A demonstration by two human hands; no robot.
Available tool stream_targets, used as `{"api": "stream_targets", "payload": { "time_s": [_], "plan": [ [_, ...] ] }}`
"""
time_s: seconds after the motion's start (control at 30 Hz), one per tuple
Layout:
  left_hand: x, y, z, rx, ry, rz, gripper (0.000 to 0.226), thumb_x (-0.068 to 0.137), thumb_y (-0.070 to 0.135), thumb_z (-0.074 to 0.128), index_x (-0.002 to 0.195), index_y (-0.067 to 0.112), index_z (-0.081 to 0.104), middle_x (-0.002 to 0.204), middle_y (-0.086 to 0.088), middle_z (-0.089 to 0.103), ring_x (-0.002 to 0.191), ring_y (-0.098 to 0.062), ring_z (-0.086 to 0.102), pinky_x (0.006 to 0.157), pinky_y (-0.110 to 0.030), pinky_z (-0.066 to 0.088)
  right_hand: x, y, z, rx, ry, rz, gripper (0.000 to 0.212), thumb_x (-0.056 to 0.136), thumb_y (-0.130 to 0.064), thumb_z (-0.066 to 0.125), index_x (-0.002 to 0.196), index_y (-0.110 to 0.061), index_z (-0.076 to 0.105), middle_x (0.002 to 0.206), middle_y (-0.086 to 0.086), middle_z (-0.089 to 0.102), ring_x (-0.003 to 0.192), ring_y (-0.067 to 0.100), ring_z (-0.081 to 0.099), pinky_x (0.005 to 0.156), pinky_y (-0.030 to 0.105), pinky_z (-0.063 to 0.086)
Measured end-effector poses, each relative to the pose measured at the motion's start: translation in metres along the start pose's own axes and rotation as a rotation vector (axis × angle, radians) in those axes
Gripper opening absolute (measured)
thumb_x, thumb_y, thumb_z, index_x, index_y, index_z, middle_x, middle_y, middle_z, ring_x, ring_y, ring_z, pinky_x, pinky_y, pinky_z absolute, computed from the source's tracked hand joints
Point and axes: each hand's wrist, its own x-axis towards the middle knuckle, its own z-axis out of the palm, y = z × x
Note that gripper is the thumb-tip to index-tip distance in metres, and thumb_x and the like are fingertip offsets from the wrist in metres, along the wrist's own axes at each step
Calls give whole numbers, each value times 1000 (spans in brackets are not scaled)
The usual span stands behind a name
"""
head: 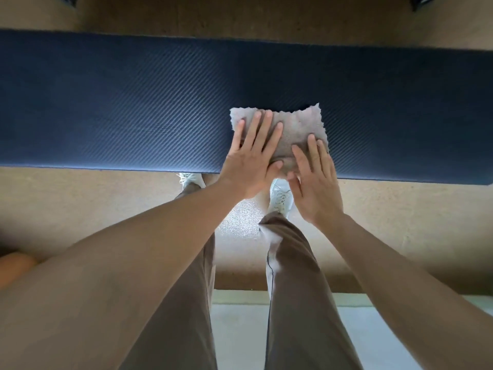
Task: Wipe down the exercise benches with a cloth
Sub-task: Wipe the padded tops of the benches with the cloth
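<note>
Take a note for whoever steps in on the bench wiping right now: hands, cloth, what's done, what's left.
Left hand: flat, fingers straight, pressing on the left half of the cloth.
Right hand: flat, fingertips on the cloth's near right part, palm hanging past the bench's near edge.
Cloth: grey, spread on the dark blue bench, close to its near edge.
Done: cannot tell; the pad shows no wipe marks.
Left: probably wipe along the pad to both ends, then any other benches.
</note>
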Motion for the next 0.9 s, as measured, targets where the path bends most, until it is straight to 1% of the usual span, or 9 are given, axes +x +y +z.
{"api": "stream_targets", "payload": {
  "time_s": [0.07, 0.17, 0.27, 0.4, 0.5, 0.63, 0.73, 0.83, 0.9],
  "plan": [
    [0, -11, -2, 32, 16, 62, 75, 108, 55, 15, 163, 8, -3, 171, -19, -5, 158, -34, -6, 127, -56, 5, 12, -10, -3, 69, 59, 98, 59, 110, -43, 33, 159, -11, 27, 170, 16, 12, 157, 36, 11, 127, 50, 18],
    [0, -37, -6, 79, 44, 100, 73, 109, 53, 15, 163, 7, -1, 171, -16, -3, 159, -31, -3, 128, -53, 6, 45, -33, -3, 45, 76, 116, 64, 111, -44, 31, 164, -13, 13, 172, 14, 3, 158, 35, 2, 128, 48, 8],
    [-5, -68, -14, 76, 61, 33, 72, 110, 51, 16, 163, 7, -1, 172, -15, -2, 159, -30, -3, 128, -51, 6, 72, -62, 3, -31, 46, 76, 66, 111, -44, 28, 164, -14, 5, 172, 16, -2, 158, 37, -3, 128, 49, 1],
    [-18, -131, -24, 117, 53, -41, 75, 108, 55, 13, 162, 7, -8, 171, -16, -7, 159, -31, -6, 129, -51, 5, 108, -115, 7, -66, 41, -24, 67, 109, -48, 27, 165, -19, 5, 171, 18, -1, 158, 39, -2, 128, 55, 4],
    [-28, -193, -34, 128, 47, -89, 78, 107, 58, 13, 162, 8, -8, 171, -17, -7, 159, -32, -7, 129, -51, 5, 143, -167, 9, -89, 33, -75, 68, 107, -51, 26, 165, -22, 5, 171, 19, -1, 157, 41, -2, 127, 57, 4],
    [-45, -263, -45, 155, 51, -167, 78, 107, 59, 10, 162, 8, -10, 171, -17, -8, 159, -32, -7, 129, -50, 4, 181, -232, 13, -106, 25, -135, 69, 106, -53, 25, 165, -22, 9, 171, 19, 1, 157, 41, -1, 127, 56, 2],
    [-52, -305, -52, 152, 52, -201, 79, 106, 59, 10, 161, 6, -11, 170, -19, -10, 158, -33, -8, 129, -50, 4, 207, -267, 12, -118, 36, -202, 71, 105, -57, 26, 165, -20, 14, 171, 19, 5, 157, 41, 2, 127, 56, 5],
    [-57, -351, -60, 143, 53, -225, 80, 106, 59, 11, 161, 5, -11, 170, -20, -10, 158, -33, -9, 129, -50, 4, 237, -300, 11, -150, 24, -290, 74, 104, -58, 27, 165, -20, 11, 171, 17, 4, 158, 39, 2, 127, 55, 5],
    [-58, -370, -66, 119, 50, -273, 80, 106, 59, 11, 161, 5, -10, 170, -21, -10, 158, -33, -9, 129, -49, 2, 253, -315, 9, -177, 19, -347, 74, 104, -58, 26, 165, -20, 9, 172, 14, 4, 158, 38, 3, 127, 54, 6]
  ]
}}
